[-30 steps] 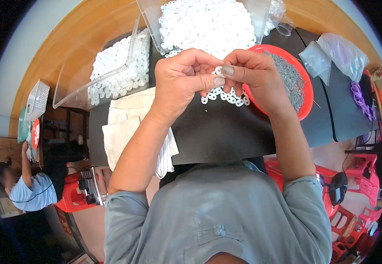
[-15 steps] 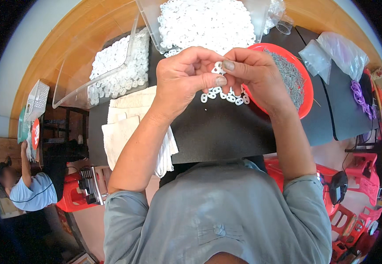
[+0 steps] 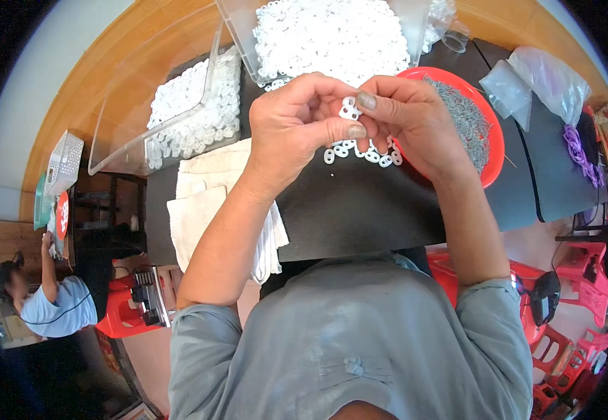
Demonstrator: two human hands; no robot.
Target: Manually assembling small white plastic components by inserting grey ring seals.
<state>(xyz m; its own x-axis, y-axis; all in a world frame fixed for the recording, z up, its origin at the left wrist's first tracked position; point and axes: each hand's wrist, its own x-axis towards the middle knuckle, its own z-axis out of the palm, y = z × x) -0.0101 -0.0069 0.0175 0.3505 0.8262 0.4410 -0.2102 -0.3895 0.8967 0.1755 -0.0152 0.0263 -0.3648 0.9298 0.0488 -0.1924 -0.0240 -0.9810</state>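
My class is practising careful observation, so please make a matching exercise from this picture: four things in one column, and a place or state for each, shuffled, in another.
Things
1. Red bowl
2. Pale cloths
3. Purple cord
4. Left hand

Places and states
A. Toward the right-hand end of the dark table
B. Pinching small white pieces together with the right hand
C. Holding many small grey pieces
D. Partly hidden behind the left forearm

Right pairs: 1-C, 2-D, 3-A, 4-B
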